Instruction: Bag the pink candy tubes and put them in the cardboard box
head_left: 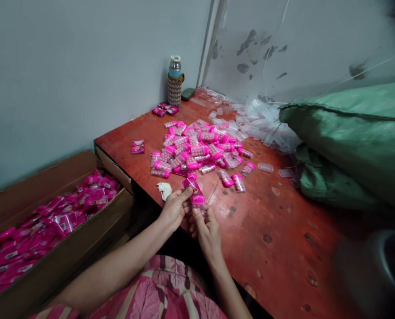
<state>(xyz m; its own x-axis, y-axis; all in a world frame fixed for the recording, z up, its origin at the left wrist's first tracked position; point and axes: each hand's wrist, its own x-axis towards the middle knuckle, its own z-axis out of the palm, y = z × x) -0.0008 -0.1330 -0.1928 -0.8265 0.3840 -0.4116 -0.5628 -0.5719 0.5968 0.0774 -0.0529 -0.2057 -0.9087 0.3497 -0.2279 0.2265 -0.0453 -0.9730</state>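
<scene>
Patterned pink fabric (170,288) sat closest, then the left hand (175,210) had a printed pink card (193,187) pinched thumb-to-finger, right hand (209,230) closed on a pink-capped bottle (198,201) just right of those fingers, so a light, square grip was probably the trick.

1. Worktop (250,239): a red, wood-like surface is seen, partly glossy, marked by dark knots.
2. Bottles (200,149), mid-worktop: clear, glossy plastic is combined with smooth pink caps.
3. Pack (197,191), at the near edge: a glossy printed face is shown; card or plastic cannot be distinguished.
4. Clear pieces (262,119), along the far edge: thin, shiny plastic is seen.
5. Sack (346,137), right of these: creased green plastic is seen, slightly glossy.
6. Flask (175,66), near the far corner: shiny metal is exposed above a rough, woven-looking cover (174,92).
</scene>
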